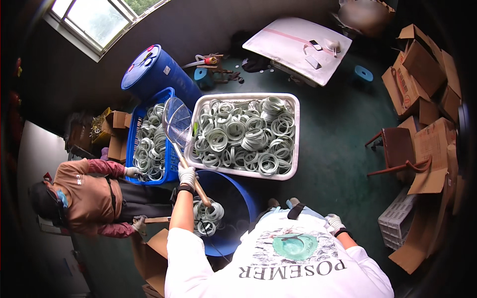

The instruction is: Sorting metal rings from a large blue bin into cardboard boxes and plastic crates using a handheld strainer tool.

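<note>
My left hand (187, 176), in a pale knit glove, is closed around the wooden handle of a wire-mesh skimmer (178, 124). The skimmer's round head points away from me, between a blue basket (130, 149) and a white tub (296, 134). Its handle end hangs over an open blue drum (247, 208), inside which lie several pale rings (211, 218). More greenish-white rings (236, 131) fill the tub in a heap, and others fill the basket. At my right side, near my hip, is my gloved right hand (336, 222); its fingers are too small to read.
A co-worker (92, 191) stands left, one gloved hand at the basket, the other on a wooden handle (159, 219). Behind the basket is a closed blue barrel (164, 74). A white table (278, 39) and blue stool (363, 74) stand farther back; a chair (397, 149) and cartons (432, 149) line the right.
</note>
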`<state>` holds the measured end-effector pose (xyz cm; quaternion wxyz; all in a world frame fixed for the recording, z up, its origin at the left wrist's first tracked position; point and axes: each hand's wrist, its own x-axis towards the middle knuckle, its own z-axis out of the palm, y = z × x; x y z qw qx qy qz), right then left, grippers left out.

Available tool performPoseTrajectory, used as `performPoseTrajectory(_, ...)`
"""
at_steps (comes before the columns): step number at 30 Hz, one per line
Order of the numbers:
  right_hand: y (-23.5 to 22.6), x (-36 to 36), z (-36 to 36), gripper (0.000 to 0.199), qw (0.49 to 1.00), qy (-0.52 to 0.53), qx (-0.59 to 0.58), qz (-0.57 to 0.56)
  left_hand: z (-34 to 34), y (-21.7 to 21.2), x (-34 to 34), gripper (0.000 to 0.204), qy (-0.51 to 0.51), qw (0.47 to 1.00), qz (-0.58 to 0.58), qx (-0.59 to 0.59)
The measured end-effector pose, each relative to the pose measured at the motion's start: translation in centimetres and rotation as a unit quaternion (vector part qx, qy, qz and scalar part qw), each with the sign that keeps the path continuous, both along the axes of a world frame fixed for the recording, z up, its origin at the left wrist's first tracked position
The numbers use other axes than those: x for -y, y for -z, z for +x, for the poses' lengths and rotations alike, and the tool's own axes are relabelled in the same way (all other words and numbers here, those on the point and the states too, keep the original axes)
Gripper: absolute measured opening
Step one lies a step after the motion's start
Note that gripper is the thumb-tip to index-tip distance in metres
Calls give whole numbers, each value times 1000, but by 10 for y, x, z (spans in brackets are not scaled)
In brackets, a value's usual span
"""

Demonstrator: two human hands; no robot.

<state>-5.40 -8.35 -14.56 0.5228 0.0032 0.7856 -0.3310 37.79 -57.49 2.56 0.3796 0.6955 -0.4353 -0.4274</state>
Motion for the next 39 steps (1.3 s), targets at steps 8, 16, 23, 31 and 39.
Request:
performPoseTrajectory(8,17,45,-26,48,993,-107,-42,-23,4,-53,-66,16,73,885,167,-428)
performPoseTrajectory(16,-88,138,-25,62,965,-91,75,-233,-44,-47,-174,17,26,712,292,-638)
performPoseTrajectory(23,-227,197,66,58,770,-248,549,-211,-142,-50,-242,17,24,739,227,-633)
performPoseTrajectory(31,-274,187,95,37,823,-247,510,-28,-194,-38,-291,25,-103,800,189,-560)
performPoseTrajectory(39,-268,178,131,21,809,-140,568,58,-175,6,-321,34,-111,748,156,-636)
